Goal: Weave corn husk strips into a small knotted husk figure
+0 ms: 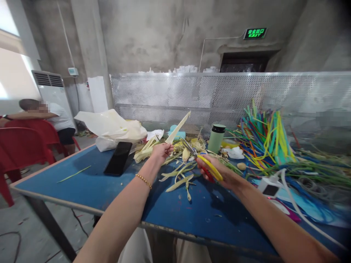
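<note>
My left hand (162, 151) is closed on the base of a long pale corn husk strip (179, 128), whose pointed tip leans up and to the right. In my right hand (212, 168) is a pair of scissors (210, 166) with yellow and red handles. The metal blades point up and left, close to the husk but apart from it as far as I can see. Below and between my hands, several cut husk strips (179, 182) lie on the blue table (175, 212). Behind them spreads a heap of dry husk and stalk scraps (185, 149).
A black phone (118, 159) and a white plastic bag (112, 128) lie left. A green flask (216, 138) stands behind my right hand. Colourful strips (270, 138), a white charger (270, 186) and its cable fill the right. At far left a person (59, 113) leans on red chairs (23, 144).
</note>
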### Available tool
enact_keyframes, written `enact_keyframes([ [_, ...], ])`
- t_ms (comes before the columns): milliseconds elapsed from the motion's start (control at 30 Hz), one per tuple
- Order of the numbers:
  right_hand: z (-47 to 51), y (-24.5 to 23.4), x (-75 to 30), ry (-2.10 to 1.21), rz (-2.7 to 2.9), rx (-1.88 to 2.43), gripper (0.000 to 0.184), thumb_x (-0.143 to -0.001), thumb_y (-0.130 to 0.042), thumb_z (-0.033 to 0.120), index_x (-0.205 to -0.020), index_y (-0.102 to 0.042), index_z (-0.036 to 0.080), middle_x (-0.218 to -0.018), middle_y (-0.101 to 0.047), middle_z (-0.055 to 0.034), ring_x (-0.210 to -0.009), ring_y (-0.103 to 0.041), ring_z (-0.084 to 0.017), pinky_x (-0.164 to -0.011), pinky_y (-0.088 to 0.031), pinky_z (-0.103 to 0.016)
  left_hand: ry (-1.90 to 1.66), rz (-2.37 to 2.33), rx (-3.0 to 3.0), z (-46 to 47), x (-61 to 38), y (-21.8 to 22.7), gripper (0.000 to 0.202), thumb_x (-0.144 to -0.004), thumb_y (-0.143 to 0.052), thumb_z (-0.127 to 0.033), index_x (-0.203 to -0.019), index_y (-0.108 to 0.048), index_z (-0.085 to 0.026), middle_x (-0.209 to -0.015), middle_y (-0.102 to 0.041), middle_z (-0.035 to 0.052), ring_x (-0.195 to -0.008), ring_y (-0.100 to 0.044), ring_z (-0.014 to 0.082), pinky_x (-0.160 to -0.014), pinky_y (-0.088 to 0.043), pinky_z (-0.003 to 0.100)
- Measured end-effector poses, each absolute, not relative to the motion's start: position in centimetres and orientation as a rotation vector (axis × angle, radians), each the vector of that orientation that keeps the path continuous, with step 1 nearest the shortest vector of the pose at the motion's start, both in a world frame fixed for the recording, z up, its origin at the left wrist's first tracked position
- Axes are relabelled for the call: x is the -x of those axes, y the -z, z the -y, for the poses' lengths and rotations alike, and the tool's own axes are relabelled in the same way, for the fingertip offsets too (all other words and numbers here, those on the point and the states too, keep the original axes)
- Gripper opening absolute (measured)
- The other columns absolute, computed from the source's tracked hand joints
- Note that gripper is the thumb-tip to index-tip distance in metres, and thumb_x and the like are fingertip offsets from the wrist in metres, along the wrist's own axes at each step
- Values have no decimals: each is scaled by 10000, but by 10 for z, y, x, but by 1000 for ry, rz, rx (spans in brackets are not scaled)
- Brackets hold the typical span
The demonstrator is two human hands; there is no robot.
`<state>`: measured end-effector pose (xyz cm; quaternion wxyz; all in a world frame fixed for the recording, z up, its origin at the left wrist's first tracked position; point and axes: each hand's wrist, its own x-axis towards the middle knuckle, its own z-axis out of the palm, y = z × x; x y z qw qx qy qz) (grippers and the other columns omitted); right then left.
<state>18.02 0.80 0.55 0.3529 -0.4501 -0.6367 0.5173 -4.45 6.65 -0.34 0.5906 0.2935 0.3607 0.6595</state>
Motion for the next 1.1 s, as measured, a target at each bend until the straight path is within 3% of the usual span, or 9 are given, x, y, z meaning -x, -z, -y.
enact_keyframes([
  [200, -1, -7, -165, -1178, 1728, 1272, 423, -715, -716, 506, -960, -528, 217, -513, -462, 85, -353, -386, -61, -296, -259, -160, -1444, -829, -774, -64, 33, 9, 138, -819, -594, -45, -689, -571, -83, -592, -630, 43, -442, -562, 56, -448, -406, 148],
  [467, -5, -7, -159, -1186, 1752, 1242, 578, -639, -789, 478, -1070, -566, 164, -502, -462, 100, -348, -388, -39, -306, -279, -148, -1378, -881, -867, -61, 28, 11, 146, -808, -613, -54, -670, -578, -82, -571, -629, 39, -425, -557, 58, -452, -423, 154],
  [1100, -25, -7, -157, -1186, 1795, 1282, 506, -644, -793, 498, -972, -618, 154, -568, -500, 61, -371, -383, -19, -296, -298, -123, -1337, -994, -893, -66, 36, 7, 152, -826, -595, -73, -679, -564, -91, -555, -615, 19, -411, -551, 63, -434, -397, 165],
])
